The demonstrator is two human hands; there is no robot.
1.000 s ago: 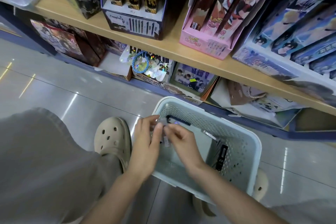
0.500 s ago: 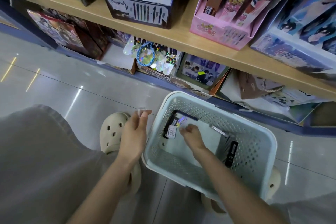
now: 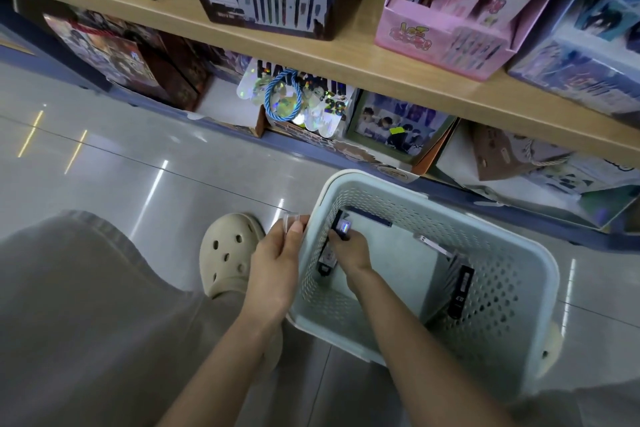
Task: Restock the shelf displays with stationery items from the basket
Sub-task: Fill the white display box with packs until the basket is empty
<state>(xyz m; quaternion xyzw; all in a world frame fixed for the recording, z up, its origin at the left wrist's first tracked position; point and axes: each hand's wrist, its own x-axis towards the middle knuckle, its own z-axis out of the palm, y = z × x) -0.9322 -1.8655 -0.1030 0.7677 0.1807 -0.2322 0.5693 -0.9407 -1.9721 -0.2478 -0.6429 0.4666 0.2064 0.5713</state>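
A pale green perforated basket (image 3: pixel 512 274) stands on the floor below the shelves. My right hand (image 3: pixel 349 248) reaches inside it and grips a small dark packet (image 3: pixel 341 225) with a shiny label near the basket's left wall. My left hand (image 3: pixel 277 260) hovers just outside the basket's left rim and pinches a small clear plastic piece (image 3: pixel 290 220) between thumb and fingers. More dark packets (image 3: pixel 459 291) lean against the basket's right inner wall.
A wooden shelf (image 3: pixel 363 59) above carries a dark pen display box (image 3: pixel 266 0) and a pink display box (image 3: pixel 443 31). Below it sit printed boxes and a holographic card with a blue cord (image 3: pixel 287 97). My beige clog (image 3: pixel 230 250) is left of the basket.
The hands, together over the basket one second ago, have parted. My left hand moved out past the rim with the clear piece; my right hand went down onto the dark packet.
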